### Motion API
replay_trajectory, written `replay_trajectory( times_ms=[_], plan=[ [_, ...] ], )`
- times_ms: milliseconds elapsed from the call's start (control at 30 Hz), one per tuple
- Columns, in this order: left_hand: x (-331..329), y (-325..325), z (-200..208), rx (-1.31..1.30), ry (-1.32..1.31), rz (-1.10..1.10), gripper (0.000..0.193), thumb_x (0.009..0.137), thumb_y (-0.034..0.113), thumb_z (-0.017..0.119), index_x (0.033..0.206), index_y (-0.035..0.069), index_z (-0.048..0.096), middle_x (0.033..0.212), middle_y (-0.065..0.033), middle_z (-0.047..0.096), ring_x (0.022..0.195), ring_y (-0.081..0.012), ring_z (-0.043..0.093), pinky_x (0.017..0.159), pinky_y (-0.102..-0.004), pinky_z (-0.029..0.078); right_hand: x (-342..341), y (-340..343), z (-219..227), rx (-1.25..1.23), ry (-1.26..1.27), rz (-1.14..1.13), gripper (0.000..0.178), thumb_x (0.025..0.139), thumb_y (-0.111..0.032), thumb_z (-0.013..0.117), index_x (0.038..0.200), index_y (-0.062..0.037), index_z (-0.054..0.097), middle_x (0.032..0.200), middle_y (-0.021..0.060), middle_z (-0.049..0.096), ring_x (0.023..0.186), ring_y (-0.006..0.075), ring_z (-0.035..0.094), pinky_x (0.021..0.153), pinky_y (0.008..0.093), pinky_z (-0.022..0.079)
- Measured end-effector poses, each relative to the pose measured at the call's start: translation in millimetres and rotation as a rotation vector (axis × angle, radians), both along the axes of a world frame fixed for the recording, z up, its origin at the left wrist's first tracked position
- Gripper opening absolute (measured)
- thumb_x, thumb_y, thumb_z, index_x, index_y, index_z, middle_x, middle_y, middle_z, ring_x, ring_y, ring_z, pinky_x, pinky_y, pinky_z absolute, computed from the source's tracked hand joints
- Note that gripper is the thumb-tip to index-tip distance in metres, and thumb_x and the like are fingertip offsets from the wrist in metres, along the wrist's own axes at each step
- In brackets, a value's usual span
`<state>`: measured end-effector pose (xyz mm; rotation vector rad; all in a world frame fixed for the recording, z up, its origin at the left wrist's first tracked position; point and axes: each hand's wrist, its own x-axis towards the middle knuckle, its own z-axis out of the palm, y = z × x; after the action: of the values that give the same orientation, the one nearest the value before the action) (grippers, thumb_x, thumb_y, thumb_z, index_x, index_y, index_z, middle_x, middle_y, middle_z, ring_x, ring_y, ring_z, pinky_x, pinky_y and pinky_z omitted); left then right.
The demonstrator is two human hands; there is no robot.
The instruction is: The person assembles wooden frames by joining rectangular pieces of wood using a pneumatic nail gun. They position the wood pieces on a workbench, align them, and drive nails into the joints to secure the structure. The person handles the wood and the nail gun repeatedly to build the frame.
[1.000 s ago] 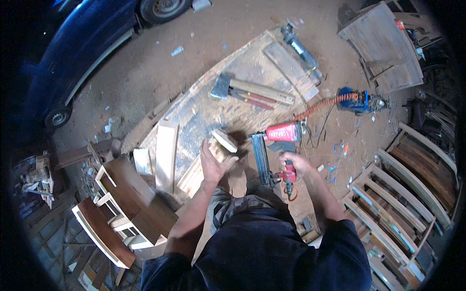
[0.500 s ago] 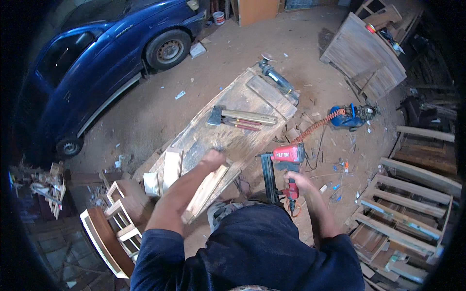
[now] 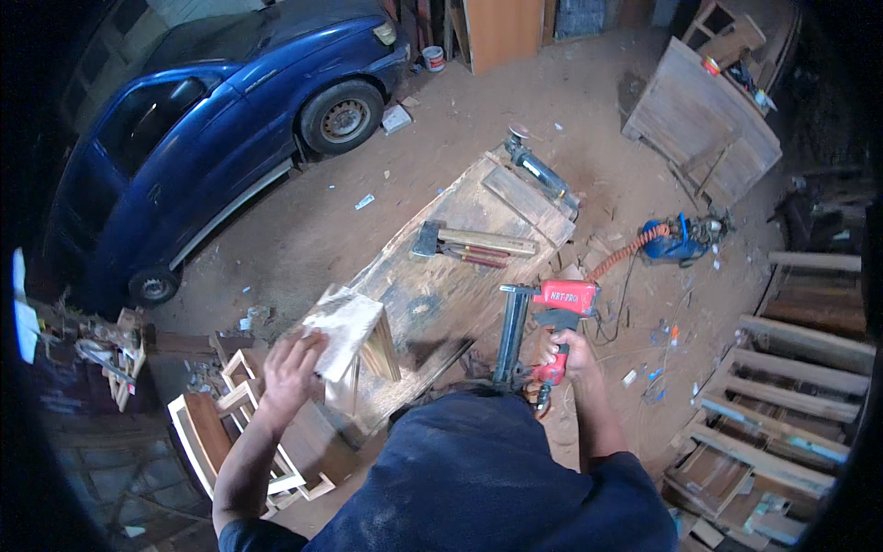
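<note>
My left hand (image 3: 292,370) has its fingers closed on the near-left edge of a pale wooden board (image 3: 346,324), slightly blurred. Below and beside the board, other light wood pieces (image 3: 379,350) stand on the plank worktop (image 3: 414,317); whether they are joined to it I cannot tell. My right hand (image 3: 576,355) is wrapped round the handle of a red and black nail gun (image 3: 566,296), with its long dark magazine pointing toward me. An orange coiled hose (image 3: 618,256) shows behind the gun. Farther up the worktop lie a hatchet (image 3: 478,241) and red-handled pincers (image 3: 480,259).
An angle grinder (image 3: 543,170) rests at the worktop's far end. A blue compressor (image 3: 676,239) stands on the floor beyond. Wooden frames (image 3: 782,396) fill the right, and a drawer-like frame (image 3: 244,414) sits at left. A blue car (image 3: 230,110) is parked far left.
My left hand has moved left and nearer, from the worktop's middle to the pale board, now raised and turned. The nail gun stays in my right hand, and the view has shifted a little.
</note>
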<state>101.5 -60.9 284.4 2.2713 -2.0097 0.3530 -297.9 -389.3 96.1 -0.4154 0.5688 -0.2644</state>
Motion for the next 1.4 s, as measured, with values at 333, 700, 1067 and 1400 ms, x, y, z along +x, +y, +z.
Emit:
replay_trajectory(
  times_ms=[333, 700, 1067, 1400],
  plan=[
    [-10.1, 91.5, -54.0, -0.104, 0.187, 0.326, 0.044, 0.074, 0.006, 0.071, 0.118, 0.011, 0.067, 0.141, -0.0110, 0.056, 0.135, -0.0362, 0.050, 0.111, -0.0468, 0.046, 120.5, 4.5, 102.1, -0.346, -0.138, 0.302, 0.016, 0.085, -0.015, 0.064, 0.077, -0.0039, 0.057, 0.066, 0.0094, 0.059, 0.057, 0.0210, 0.059, 0.062, 0.0386, 0.050],
    [-35.5, 125.7, -51.4, -0.062, 0.504, 0.329, 0.125, 0.072, 0.076, 0.074, 0.146, -0.014, 0.029, 0.158, -0.0374, 0.024, 0.148, -0.0515, 0.026, 0.124, -0.0569, 0.019, 234.6, 155.0, 235.1, -1.197, -0.543, 0.700, 0.035, 0.087, -0.010, 0.077, 0.119, -0.0026, 0.066, 0.091, 0.0051, 0.069, 0.078, 0.0153, 0.065, 0.070, 0.0341, 0.054],
    [-49.9, 151.7, -70.0, -0.305, 0.702, 0.576, 0.087, 0.093, 0.058, 0.064, 0.149, -0.002, 0.034, 0.137, -0.0289, 0.049, 0.131, -0.0420, 0.047, 0.112, -0.0543, 0.031, 264.3, 186.3, 271.0, -0.738, -0.287, 0.767, 0.022, 0.086, -0.012, 0.073, 0.105, -0.0006, 0.067, 0.087, 0.0070, 0.067, 0.073, 0.0163, 0.064, 0.066, 0.0325, 0.052],
    [-50.6, 110.4, -87.2, -0.379, 0.524, 1.120, 0.037, 0.091, 0.036, 0.065, 0.107, 0.003, 0.067, 0.094, -0.0191, 0.068, 0.094, -0.0394, 0.063, 0.084, -0.0533, 0.042, 226.3, 53.5, 130.9, -1.248, 0.254, 0.341, 0.025, 0.085, -0.013, 0.075, 0.103, 0.0019, 0.066, 0.086, 0.0098, 0.071, 0.077, 0.0252, 0.069, 0.071, 0.0376, 0.054]
  ],
)
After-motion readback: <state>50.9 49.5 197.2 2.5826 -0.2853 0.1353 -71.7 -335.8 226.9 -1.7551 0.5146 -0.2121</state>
